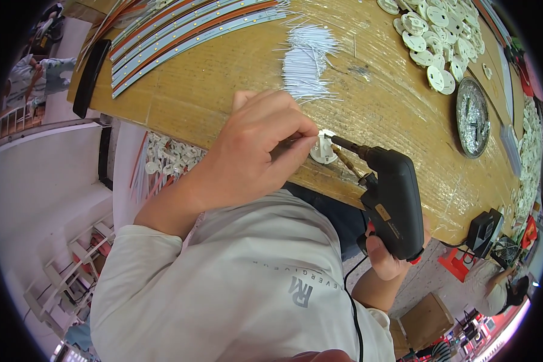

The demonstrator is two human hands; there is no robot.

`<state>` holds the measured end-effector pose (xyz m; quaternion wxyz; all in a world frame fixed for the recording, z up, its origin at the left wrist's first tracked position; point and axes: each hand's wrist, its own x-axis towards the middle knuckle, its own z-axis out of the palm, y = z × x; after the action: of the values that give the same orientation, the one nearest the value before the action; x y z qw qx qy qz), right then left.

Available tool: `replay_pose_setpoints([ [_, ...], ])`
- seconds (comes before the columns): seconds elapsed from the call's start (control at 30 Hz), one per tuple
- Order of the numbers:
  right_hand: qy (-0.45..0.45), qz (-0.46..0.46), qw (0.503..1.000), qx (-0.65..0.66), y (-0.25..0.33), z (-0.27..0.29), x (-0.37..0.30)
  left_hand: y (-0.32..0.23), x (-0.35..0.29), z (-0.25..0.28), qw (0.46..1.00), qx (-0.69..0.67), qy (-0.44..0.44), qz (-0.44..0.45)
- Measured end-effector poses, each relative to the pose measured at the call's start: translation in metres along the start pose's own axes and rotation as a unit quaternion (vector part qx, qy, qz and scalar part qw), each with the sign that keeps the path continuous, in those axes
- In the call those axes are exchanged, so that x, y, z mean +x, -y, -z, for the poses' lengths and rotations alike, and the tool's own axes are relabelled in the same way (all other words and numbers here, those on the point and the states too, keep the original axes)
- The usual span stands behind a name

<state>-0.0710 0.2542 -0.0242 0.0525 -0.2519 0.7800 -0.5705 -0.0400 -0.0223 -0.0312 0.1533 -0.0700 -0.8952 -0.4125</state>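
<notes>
My left hand (pixel 256 145) is closed in a pinch, its fingertips at the left edge of a small round white plastic part (pixel 324 152) on the table near its front edge. What lies between these fingers is hidden. My right hand (pixel 391 256) is wrapped round the grip of a black soldering gun (pixel 395 190) with a cable. The gun's dark tip points left and reaches the upper part of the white piece, close to my left fingertips. A thin brass-coloured tube below the tip also slants toward the piece.
Beyond my left hand lies a bundle of short white wires (pixel 308 63). LED strips (pixel 193 39) stretch across the far left. A heap of round white parts (pixel 443 36) and a round metal dish (pixel 472 117) are on the right. A black box (pixel 481 228) stands at the table's right edge.
</notes>
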Motion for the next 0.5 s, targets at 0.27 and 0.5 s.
replay_pose_setpoints([
  [0.27, -0.02, -0.033, 0.999, 0.013, -0.001, 0.001, -0.007, 0.0, 0.001, 0.0, 1.0, 0.001, 0.001, -0.003],
  [0.5, -0.07, -0.094, 0.992, 0.049, -0.002, 0.0, -0.016, 0.0, 0.0, 0.0, 1.0, 0.0, 0.002, 0.0],
])
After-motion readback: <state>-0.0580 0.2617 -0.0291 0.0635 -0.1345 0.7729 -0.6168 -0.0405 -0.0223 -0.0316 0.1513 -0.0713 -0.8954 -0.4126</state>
